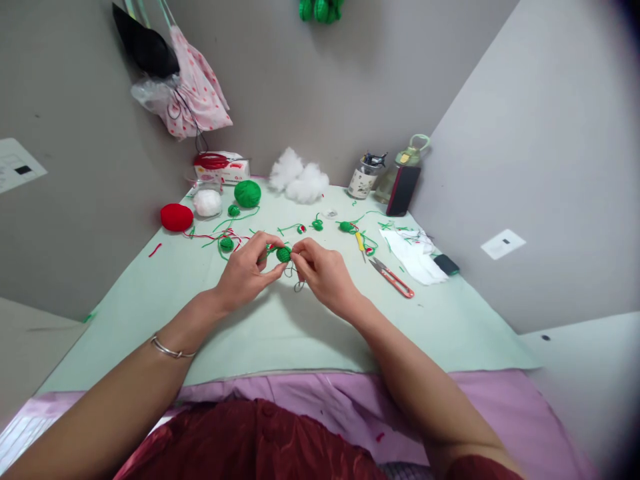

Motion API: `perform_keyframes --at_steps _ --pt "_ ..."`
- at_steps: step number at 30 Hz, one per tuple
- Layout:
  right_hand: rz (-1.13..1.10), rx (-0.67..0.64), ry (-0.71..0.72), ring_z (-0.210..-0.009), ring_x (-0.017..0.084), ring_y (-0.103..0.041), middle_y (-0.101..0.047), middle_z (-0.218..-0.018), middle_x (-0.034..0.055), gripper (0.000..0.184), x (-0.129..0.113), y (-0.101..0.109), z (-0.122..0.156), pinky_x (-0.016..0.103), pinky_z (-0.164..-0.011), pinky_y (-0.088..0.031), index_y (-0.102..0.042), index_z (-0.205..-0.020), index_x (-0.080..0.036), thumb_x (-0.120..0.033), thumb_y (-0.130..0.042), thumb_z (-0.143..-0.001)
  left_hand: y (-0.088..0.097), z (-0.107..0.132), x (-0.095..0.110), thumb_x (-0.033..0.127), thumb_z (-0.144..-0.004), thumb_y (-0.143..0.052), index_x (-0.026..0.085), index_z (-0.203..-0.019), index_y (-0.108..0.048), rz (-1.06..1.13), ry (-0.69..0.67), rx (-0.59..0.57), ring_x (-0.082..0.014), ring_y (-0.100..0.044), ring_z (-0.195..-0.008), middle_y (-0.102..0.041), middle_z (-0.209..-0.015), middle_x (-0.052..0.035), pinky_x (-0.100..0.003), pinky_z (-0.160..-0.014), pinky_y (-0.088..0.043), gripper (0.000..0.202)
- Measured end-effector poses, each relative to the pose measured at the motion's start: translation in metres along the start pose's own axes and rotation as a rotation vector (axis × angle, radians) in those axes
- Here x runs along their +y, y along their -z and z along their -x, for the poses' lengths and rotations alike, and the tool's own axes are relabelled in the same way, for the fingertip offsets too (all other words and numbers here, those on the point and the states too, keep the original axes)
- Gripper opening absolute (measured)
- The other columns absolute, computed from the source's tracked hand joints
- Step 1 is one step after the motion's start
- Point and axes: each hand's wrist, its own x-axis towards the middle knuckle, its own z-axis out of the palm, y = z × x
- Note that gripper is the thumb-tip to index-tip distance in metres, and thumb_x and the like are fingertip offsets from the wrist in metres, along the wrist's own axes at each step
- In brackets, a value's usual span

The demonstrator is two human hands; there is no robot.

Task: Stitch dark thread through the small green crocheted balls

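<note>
Between my two hands, above the middle of the table, is a small green crocheted piece (283, 255) with a bit of red beside it. My left hand (250, 267) pinches it from the left with thumb and fingers. On its right side the fingertips of my right hand (323, 270) are pressed together, close against the piece. A thin dark thread (299, 287) hangs in loops below the right fingertips. Whether a needle sits in those fingers is too small to tell. A green crocheted ball (227, 245) lies just left of my left hand.
Snips (393, 278) and a yellow-handled crochet hook (361, 243) lie to the right, near white paper (415, 257). Red yarn (177, 217), green yarn (247, 194) and white stuffing (300, 180) sit farther back. A phone (403, 191) leans by a bottle (411, 157).
</note>
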Motion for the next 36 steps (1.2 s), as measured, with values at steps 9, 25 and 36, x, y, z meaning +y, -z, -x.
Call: perform_keyframes --at_steps 9,25,36 --pt "0.117 0.027 0.006 -0.052 0.011 -0.036 -0.047 -0.057 -0.0058 0.009 0.002 -0.003 -0.004 0.024 -0.058 -0.029 -0.050 -0.078 -0.022 -0.020 -0.052 -0.087 -0.002 0.002 0.006 0.019 -0.083 -0.063 0.022 -0.100 -0.057 -0.169 -0.109 0.038 -0.0098 -0.039 -0.053 -0.047 -0.069 0.0068 -0.025 -0.054 -0.032 0.018" --pt "-0.417 -0.054 -0.186 -0.046 0.007 -0.042 -0.056 -0.053 -0.0058 0.009 0.012 0.010 -0.010 0.022 -0.050 -0.033 -0.057 -0.077 -0.019 -0.026 -0.061 -0.081 -0.002 0.003 0.010 0.026 -0.080 -0.070 0.021 -0.100 -0.059 0.167 0.140 -0.035 -0.0085 -0.031 -0.046 -0.030 -0.053 0.0115 -0.022 -0.048 -0.026 0.023" --pt "-1.056 -0.060 -0.351 -0.051 0.005 -0.050 -0.077 -0.093 0.0087 0.036 0.023 0.012 -0.016 0.020 -0.048 -0.035 -0.060 -0.088 -0.017 -0.040 -0.083 -0.073 0.002 -0.003 0.000 0.030 -0.087 -0.070 0.020 -0.110 -0.066 0.358 0.193 0.012 -0.0123 -0.058 -0.073 -0.066 -0.107 -0.0064 -0.022 -0.053 -0.041 0.026"
